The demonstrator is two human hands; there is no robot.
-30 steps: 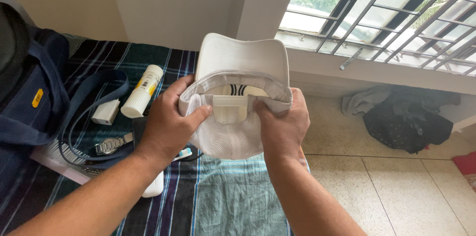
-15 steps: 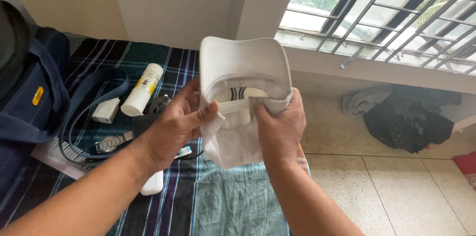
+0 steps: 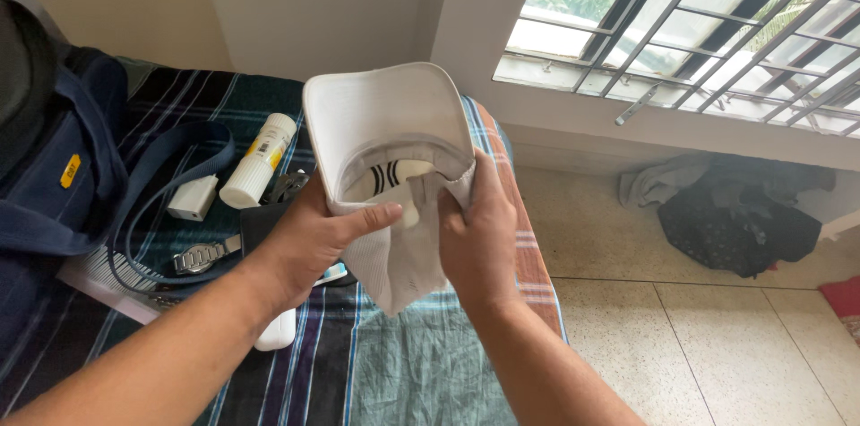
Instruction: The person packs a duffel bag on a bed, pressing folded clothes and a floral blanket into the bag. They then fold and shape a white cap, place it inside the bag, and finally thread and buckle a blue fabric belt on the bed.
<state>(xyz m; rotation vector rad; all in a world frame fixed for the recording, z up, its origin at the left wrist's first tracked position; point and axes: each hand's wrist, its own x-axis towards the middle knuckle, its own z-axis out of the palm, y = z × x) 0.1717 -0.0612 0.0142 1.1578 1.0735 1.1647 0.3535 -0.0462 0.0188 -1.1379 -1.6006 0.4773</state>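
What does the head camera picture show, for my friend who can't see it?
Two hands, left hand and right hand, hold a white fabric cap upside down over a dark striped bedsheet. A white cylindrical bottle, silver metal wristwatch and navy bag lie to the left.

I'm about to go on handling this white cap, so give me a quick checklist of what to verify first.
1. Left hand grips the white cap at its rim: ok.
2. Right hand holds the other side: ok.
3. Cap held off the striped bedsheet: ok.
4. Cap's inside faces the camera: ok.
5. Wristwatch and white tube lie apart from the cap: ok.
6. Back strap's state: cannot tell.
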